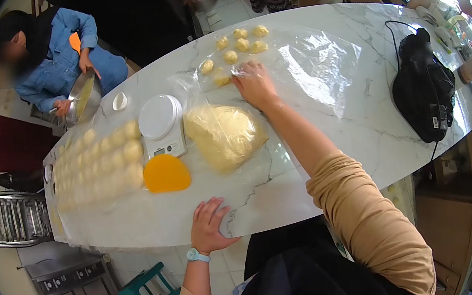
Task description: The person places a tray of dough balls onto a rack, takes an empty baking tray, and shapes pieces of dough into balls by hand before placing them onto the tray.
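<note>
My right hand (256, 86) is stretched across the table, its fingers closed on a clear plastic sheet (321, 66). Beside its fingertips sits a dough ball (221, 78), partly under the plastic. Several more small dough balls (242, 44) lie just beyond. A large lump of dough (228, 136) under plastic film rests nearer to me, left of my right forearm. My left hand (208, 226), with a watch on the wrist, lies flat and empty on the table's near edge, fingers spread. The orange dough scraper (166, 173) is a little beyond it.
A white kitchen scale (160, 122) stands left of the big dough, with rows of covered dough balls (99, 163) farther left. A small white cup (120, 101) is near a co-worker (57, 58) holding a metal bowl (86, 99). A black bag (422, 88) lies at right.
</note>
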Demonstrator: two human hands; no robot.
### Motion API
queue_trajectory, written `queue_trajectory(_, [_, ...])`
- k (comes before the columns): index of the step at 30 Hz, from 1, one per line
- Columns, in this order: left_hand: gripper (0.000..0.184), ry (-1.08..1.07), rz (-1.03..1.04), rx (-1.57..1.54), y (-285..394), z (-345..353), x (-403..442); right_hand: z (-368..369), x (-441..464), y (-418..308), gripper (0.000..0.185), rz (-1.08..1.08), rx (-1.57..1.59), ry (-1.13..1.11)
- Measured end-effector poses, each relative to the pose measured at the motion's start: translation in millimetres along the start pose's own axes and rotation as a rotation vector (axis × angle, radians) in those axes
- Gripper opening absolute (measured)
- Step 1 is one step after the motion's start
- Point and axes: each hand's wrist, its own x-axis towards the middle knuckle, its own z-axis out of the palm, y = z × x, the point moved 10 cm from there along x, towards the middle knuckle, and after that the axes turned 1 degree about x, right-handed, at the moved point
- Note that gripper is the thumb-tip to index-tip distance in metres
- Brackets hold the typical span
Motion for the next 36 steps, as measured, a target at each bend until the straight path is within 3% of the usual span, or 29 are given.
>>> queue_trajectory(2, [0.079, -0.007, 0.013, 0.003, 0, 1, -1, 11, 2, 7, 0.023, -0.031, -0.006, 0.058])
queue_trajectory(5, [0.079, -0.003, 0.007, -0.008, -1, 1, -1, -26, -21, 47, 0.026, 0.113, 0.297, 0.600])
queue_trajectory(6, [0.079, 0.003, 0.009, -0.009, -1, 1, -1, -30, -23, 59, 0.027, 0.185, 0.393, 0.632])
queue_trajectory(8, [0.078, 0.010, 0.011, -0.011, -1, 1, -3, -31, -32, 79, 0.028, 0.337, 0.586, 0.690])
queue_trajectory(13, [0.075, 0.038, -0.007, 0.025, -5, 2, -5, -26, -81, 48, 0.019, 0.386, 0.909, 0.407])
queue_trajectory(15, [0.076, 0.042, 0.015, 0.036, -4, 4, -4, -20, -125, 47, 0.017, 0.423, 0.868, 0.293])
queue_trajectory(17, [0.081, 0.061, 0.056, 0.046, 0, 4, -5, -75, -174, 17, 0.017, 0.400, 0.696, 0.228])
queue_trajectory(20, [0.087, 0.044, 0.084, 0.062, 4, 8, -5, -116, -247, 11, 0.021, 0.283, 0.356, 0.196])
queue_trajectory(23, [0.090, 0.023, 0.092, 0.074, 1, 10, -5, -162, -293, 9, 0.020, 0.345, 0.009, 0.241])
queue_trajectory(26, [0.091, -0.007, 0.075, 0.078, 0, 10, -9, -186, -327, 25, 0.021, 0.436, 0.073, 0.195])
queue_trajectory(29, [0.091, -0.020, 0.105, 0.045, 1, 11, -9, -245, -409, 58, 0.027, 0.451, 0.030, 0.555])
queue_trajectory(30, [0.091, -0.028, 0.124, 0.019, 1, 14, -9, -267, -450, 75, 0.017, 0.524, -0.028, 0.723])
queue_trajectory(32, [0.091, -0.037, 0.139, 0.027, 4, 16, -9, -273, -582, 127, 0.009, 0.987, 0.024, 0.973])
queue_trajectory(34, [0.091, -0.048, 0.152, 0.043, 1, 20, -8, -230, -734, 168, 0.015, 1.375, 0.070, 1.155])
queue_trajectory(36, [0.091, -0.071, 0.148, 0.077, 2, 20, -8, -173, -836, 170, 0.024, 1.717, 0.083, 0.824])
